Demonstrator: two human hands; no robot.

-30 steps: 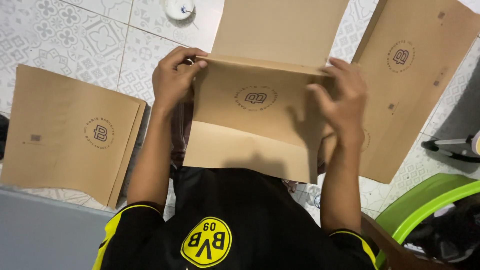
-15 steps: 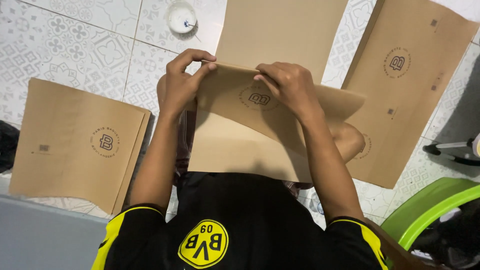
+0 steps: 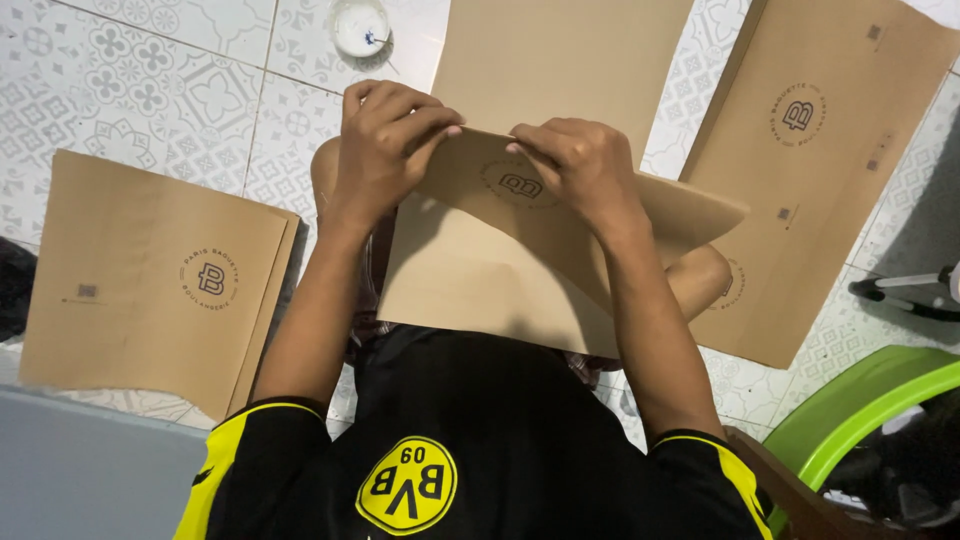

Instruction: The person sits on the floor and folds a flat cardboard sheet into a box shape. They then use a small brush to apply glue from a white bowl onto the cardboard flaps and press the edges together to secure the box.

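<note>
A brown paper bag (image 3: 490,280) with a round printed emblem lies folded over my lap. My left hand (image 3: 385,135) pinches the bag's upper fold edge at its left end. My right hand (image 3: 580,165) presses on the same fold just to the right, its fingers curled over the edge beside the emblem. The hands sit close together at the top of the fold. A longer part of the same brown paper (image 3: 560,60) stretches away from me on the tiled floor.
A stack of flat brown bags (image 3: 150,280) lies on the patterned tile floor at my left. Another long brown sheet (image 3: 820,170) lies at the right. A small white dish (image 3: 360,25) sits at the top. A green plastic seat (image 3: 850,410) is at lower right.
My right hand has slid left along the fold from the bag's right edge toward my left hand. The bag's right side now hangs loose and tilts.
</note>
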